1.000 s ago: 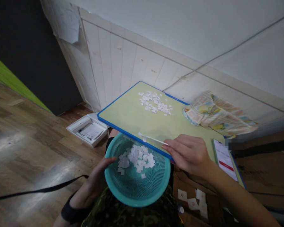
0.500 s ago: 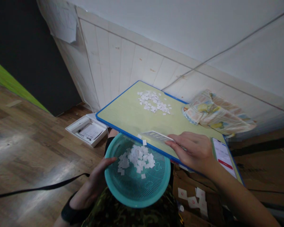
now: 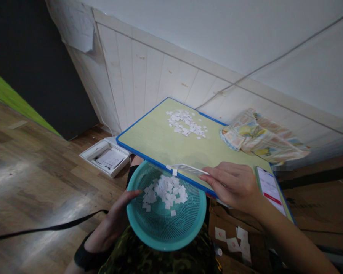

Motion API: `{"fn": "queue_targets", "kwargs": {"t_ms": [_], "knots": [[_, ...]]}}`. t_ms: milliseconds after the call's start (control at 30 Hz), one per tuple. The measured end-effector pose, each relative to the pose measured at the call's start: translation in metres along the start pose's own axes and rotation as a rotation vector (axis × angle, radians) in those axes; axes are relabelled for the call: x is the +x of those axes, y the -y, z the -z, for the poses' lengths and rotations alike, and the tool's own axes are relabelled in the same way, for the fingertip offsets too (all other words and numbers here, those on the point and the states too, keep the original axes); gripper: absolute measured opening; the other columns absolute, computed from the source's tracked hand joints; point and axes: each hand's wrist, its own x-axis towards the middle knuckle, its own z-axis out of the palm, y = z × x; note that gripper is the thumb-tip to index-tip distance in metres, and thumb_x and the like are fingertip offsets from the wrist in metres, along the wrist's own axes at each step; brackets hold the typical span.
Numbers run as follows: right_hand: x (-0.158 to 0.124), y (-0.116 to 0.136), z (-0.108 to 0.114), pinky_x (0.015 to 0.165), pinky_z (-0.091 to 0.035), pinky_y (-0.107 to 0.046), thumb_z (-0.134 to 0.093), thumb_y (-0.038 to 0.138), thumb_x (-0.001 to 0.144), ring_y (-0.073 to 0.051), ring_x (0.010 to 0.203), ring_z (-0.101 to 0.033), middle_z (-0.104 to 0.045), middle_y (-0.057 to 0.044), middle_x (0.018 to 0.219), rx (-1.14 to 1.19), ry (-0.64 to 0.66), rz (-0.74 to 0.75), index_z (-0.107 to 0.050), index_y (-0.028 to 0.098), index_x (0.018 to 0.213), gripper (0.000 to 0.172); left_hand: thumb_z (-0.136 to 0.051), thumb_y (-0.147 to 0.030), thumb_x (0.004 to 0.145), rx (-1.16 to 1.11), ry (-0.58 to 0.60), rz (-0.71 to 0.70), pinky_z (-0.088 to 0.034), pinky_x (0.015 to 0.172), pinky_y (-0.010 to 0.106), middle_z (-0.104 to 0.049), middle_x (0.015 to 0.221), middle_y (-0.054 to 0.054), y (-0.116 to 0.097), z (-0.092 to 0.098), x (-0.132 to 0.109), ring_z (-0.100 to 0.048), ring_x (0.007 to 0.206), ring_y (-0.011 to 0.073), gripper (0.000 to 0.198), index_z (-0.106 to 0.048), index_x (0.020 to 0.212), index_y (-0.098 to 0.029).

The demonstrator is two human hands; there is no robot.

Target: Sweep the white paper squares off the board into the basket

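My left hand (image 3: 118, 217) grips the left rim of a teal mesh basket (image 3: 165, 224) held just under the near edge of a low green table with a blue border (image 3: 148, 137). Several small white paper squares (image 3: 164, 190) lie in the basket. My right hand (image 3: 231, 184) pinches a thin white card (image 3: 188, 168) lying nearly flat at the table's near edge, above the basket. A couple of white squares sit at the card's left end. A second pile of white squares (image 3: 185, 123) lies at the table's far side.
A phone (image 3: 270, 188) with a lit screen rests on the table's right end, beside a crumpled patterned cloth (image 3: 263, 139). An open white box (image 3: 105, 156) sits on the wood floor by the panelled wall. Cardboard with more white slips (image 3: 234, 239) lies lower right. A black strap crosses lower left.
The card in my right hand turned from edge-on to tilted flat and then lowered toward the table edge. A couple of squares came to the edge. The basket stayed put.
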Motion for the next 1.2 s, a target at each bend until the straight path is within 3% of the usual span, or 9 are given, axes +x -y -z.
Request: {"fn": "queue_targets", "kwargs": {"t_ms": [133,333,500,700,867,1000,1200], "knots": [[-0.003,0.002,0.001,0.055,-0.043,-0.025,-0.065,0.017,0.083,-0.012,0.06,-0.06,-0.068,-0.002,0.07,0.011,0.008,0.008,-0.066,0.017,0.099,0.017,-0.068,-0.023,0.078,-0.013,0.038,0.012,-0.057,0.076,0.038,-0.081,0.083,0.008,0.0,0.0,0.001,-0.074,0.075,0.0292,0.034,-0.072,0.111,-0.016],[-0.008,0.003,0.009,0.055,-0.042,-0.027,-0.065,0.017,0.082,-0.013,0.06,-0.059,-0.067,-0.001,0.07,-0.002,0.061,-0.001,-0.065,0.018,0.101,0.019,-0.068,-0.024,0.078,0.015,0.02,0.02,-0.058,0.068,0.039,-0.08,0.075,0.008,-0.004,-0.011,-0.003,-0.074,0.065,0.0287,0.04,-0.068,0.117,-0.013],[-0.009,-0.001,0.019,0.053,-0.039,-0.027,-0.066,0.02,0.082,-0.012,0.057,-0.057,-0.066,-0.001,0.068,-0.035,0.082,-0.009,-0.066,0.02,0.1,0.017,-0.066,-0.023,0.08,-0.009,0.05,0.021,-0.058,0.072,0.04,-0.08,0.083,0.01,-0.003,-0.009,-0.003,-0.074,0.072,0.0298,0.04,-0.067,0.118,-0.011],[-0.006,-0.003,0.023,0.053,-0.041,-0.025,-0.066,0.019,0.083,-0.011,0.057,-0.059,-0.068,-0.001,0.07,-0.077,0.043,-0.019,-0.066,0.02,0.099,0.017,-0.067,-0.021,0.079,-0.006,0.06,0.0,-0.058,0.069,0.037,-0.08,0.078,0.008,-0.003,-0.009,-0.004,-0.074,0.068,0.028,0.04,-0.068,0.119,-0.013],[-0.008,-0.007,0.02,0.053,-0.041,-0.025,-0.065,0.022,0.083,-0.011,0.056,-0.06,-0.068,-0.001,0.068,-0.138,0.012,-0.039,-0.068,0.02,0.096,0.013,-0.07,-0.019,0.076,-0.009,-0.003,-0.006,-0.057,0.065,0.034,-0.081,0.084,0.009,-0.003,-0.01,-0.004,-0.074,0.067,0.0273,0.042,-0.069,0.117,-0.011],[-0.009,-0.031,0.018,0.06,-0.045,-0.025,-0.063,0.03,0.085,-0.014,0.064,-0.066,-0.071,-0.003,0.073,-0.236,-0.037,-0.136,-0.07,0.02,0.091,0.014,-0.069,-0.019,0.075,0.006,-0.018,0.0,-0.058,0.071,0.038,-0.081,0.083,0.009,-0.003,-0.012,-0.003,-0.075,0.074,0.0302,0.045,-0.067,0.119,-0.012],[0.001,-0.093,0.012,0.058,-0.04,-0.029,-0.056,0.045,0.086,-0.02,0.067,-0.067,-0.073,-0.005,0.077,-0.388,0.069,-0.532,-0.074,0.022,0.092,0.03,-0.066,-0.019,0.077,0.032,-0.04,0.041,-0.057,0.083,0.044,-0.08,0.092,0.01,-0.003,-0.018,-0.002,-0.073,0.091,0.0335,0.043,-0.065,0.119,-0.011]]}}
